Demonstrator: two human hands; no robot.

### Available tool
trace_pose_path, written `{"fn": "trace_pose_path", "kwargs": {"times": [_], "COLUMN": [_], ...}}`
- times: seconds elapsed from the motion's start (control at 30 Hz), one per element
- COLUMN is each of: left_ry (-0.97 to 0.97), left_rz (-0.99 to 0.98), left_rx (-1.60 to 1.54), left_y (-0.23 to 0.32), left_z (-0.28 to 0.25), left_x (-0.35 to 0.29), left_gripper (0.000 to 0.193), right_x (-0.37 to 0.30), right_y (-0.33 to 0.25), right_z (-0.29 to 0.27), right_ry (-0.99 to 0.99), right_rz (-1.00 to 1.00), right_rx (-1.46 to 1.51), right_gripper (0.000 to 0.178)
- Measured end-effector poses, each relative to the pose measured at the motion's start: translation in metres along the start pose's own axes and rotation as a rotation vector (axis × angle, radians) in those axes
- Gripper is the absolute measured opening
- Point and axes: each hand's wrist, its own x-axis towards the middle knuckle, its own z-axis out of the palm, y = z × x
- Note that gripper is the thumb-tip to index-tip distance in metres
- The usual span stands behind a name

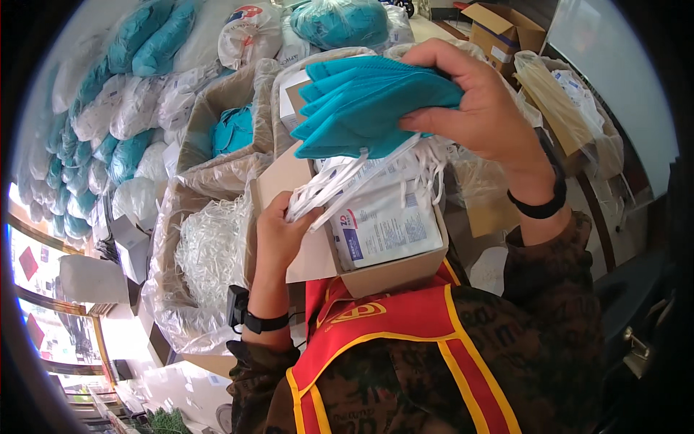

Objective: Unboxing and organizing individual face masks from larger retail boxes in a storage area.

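Observation:
A fanned stack of teal folded face masks (376, 105) is pinched at its right end by my right hand (470, 98), thumb below and fingers above. White ear loops (336, 189) hang from the masks, and my left hand (282, 228) is closed around a bunch of them. More loops dangle below my right hand. Beneath the masks is an open cardboard box (394, 275) holding white printed packets (390, 228) with blue and red markings. The stack is above the box, in front of my chest.
Left of the box, a plastic-lined carton (163, 289) holds tangled white strips (213, 242). Behind it, another lined carton (199, 116) contains teal masks (233, 132). Filled clear bags (137, 108) pile up at far left. A cardboard box (506, 32) and a lined bin (564, 101) stand back right.

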Motion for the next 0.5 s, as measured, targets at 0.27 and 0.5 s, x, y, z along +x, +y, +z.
{"fn": "trace_pose_path", "kwargs": {"times": [0.27, 0.5], "left_ry": [0.184, 0.099], "left_rz": [0.122, -0.254], "left_rx": [-0.690, -1.162], "left_y": [-0.002, -0.029], "left_z": [0.024, -0.003], "left_x": [0.007, 0.006], "left_gripper": [0.036, 0.023], "right_x": [-0.001, -0.001], "right_y": [0.004, 0.007], "right_z": [0.026, 0.019], "right_ry": [0.033, 0.077], "right_rz": [-0.001, -0.037], "right_rx": [0.333, 0.243], "right_gripper": [0.040, 0.042]}}
